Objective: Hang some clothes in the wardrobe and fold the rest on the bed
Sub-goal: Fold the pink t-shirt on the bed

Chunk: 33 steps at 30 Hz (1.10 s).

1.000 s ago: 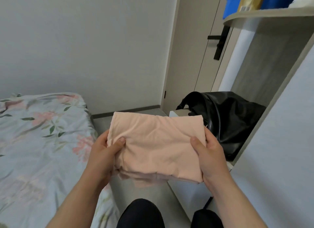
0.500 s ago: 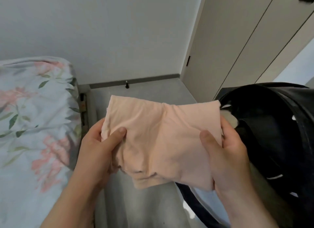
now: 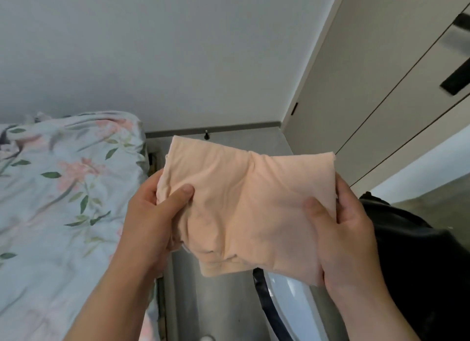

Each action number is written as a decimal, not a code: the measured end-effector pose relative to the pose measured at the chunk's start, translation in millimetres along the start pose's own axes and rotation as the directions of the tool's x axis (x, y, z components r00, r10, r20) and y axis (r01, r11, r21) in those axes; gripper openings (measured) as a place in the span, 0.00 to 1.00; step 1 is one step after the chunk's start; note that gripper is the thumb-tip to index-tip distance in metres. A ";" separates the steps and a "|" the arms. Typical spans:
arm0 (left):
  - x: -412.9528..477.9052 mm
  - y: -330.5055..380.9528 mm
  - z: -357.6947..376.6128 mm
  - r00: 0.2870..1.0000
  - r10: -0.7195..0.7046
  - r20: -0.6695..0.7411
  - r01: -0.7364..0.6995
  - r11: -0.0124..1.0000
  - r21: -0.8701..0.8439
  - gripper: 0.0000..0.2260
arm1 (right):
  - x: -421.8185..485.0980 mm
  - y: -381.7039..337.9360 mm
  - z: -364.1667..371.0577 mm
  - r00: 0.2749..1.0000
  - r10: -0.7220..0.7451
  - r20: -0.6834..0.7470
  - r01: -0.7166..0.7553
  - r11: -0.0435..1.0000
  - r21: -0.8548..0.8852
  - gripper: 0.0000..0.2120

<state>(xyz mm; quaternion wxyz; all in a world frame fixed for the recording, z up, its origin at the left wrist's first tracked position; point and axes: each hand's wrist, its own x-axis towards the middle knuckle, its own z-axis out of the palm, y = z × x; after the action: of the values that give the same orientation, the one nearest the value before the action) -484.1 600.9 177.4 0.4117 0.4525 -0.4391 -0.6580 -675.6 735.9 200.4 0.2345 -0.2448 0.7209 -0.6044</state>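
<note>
Peach folded garment more creased than before; both hands' fingers pinching its side edges.

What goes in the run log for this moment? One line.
left hand: grips folded peach garment | right hand: grips it | held over floor beside bed

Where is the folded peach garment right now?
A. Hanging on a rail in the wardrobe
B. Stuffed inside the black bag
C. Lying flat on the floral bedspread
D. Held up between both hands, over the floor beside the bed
D: the left hand and right hand each grip a side of the peach garment, which is off the bed.
</note>
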 end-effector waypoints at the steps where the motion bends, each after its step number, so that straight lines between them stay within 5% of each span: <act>1: -2.7 17.3 2.7 1.000 0.004 0.001 -0.004 1.000 0.000 0.12 | 0.4 -16.8 -3.5 1.000 0.008 0.002 -0.008 1.000 0.003 0.22; 16: -51.6 213.2 90.1 0.959 0.129 0.251 -0.102 0.988 -0.119 0.23 | -28.0 -229.7 -88.1 0.960 -0.212 -0.181 0.219 0.976 0.018 0.23; 20: -69.0 241.5 109.0 0.932 0.203 0.300 -0.157 0.973 -0.171 0.17 | -50.1 -263.0 -109.6 0.935 -0.270 -0.228 0.294 0.952 0.080 0.23; 25: -105.2 282.0 126.0 0.884 0.293 0.364 -0.205 0.943 -0.262 0.15 | -91.1 -307.7 -133.4 0.873 -0.378 -0.308 0.418 0.906 0.073 0.25; 29: -118.6 298.5 135.8 0.880 0.379 0.286 -0.280 0.900 -0.333 0.06 | -125.3 -335.1 -148.8 0.815 -0.459 -0.354 0.512 0.856 0.069 0.23; 33: -136.9 313.7 143.4 0.871 0.332 0.361 -0.180 0.901 -0.394 0.10 | -165.0 -362.2 -171.3 0.744 -0.522 -0.417 0.591 0.805 0.047 0.25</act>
<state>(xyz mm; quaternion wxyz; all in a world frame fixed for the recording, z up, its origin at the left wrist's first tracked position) -541.6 672.5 537.0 0.4656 0.1571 -0.4506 -0.7453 -632.0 916.4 592.0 -0.0824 -0.3044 0.5895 -0.7437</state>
